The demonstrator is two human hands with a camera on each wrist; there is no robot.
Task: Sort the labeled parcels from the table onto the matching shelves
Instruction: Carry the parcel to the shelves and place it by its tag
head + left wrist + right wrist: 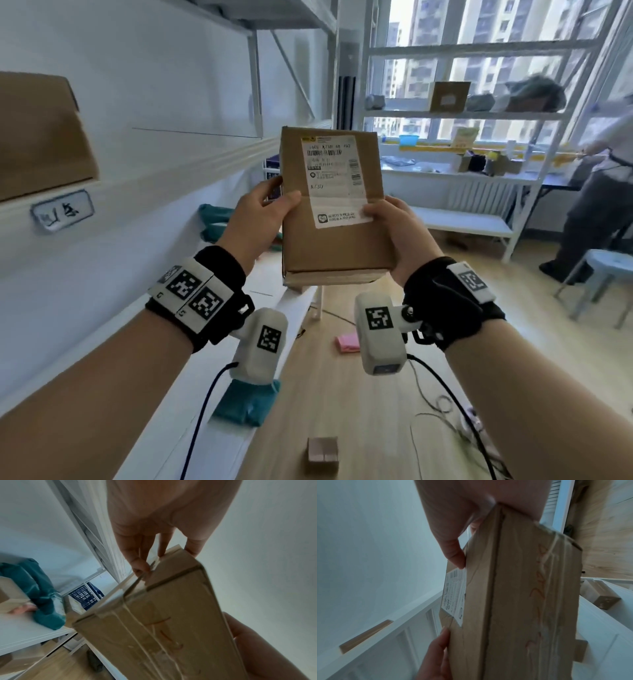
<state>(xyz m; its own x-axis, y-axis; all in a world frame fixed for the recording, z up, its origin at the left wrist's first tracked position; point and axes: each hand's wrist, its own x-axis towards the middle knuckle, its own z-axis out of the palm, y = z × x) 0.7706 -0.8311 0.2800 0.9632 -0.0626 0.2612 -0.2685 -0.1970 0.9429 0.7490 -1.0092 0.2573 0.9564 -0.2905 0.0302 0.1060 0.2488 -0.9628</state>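
I hold a flat brown cardboard parcel (337,236) upright in front of me, its white shipping label (334,174) facing me. My left hand (263,214) grips its left edge, thumb on the front. My right hand (387,222) grips the right edge, thumb pressed on the label's lower corner. In the left wrist view the left hand's fingers (137,555) curl round the taped parcel (171,622). In the right wrist view the right thumb (453,553) pinches the parcel (522,595), which carries red handwriting. A white shelf beam with a handwritten tag (63,210) runs along my left.
A brown box (37,137) sits on the left shelf. Teal bags (246,401) lie on the lower white surface. A second rack (462,113) with parcels stands by the window. A person (596,192) stands at far right beside a blue stool (606,270). A small box (322,455) and cables lie on the floor.
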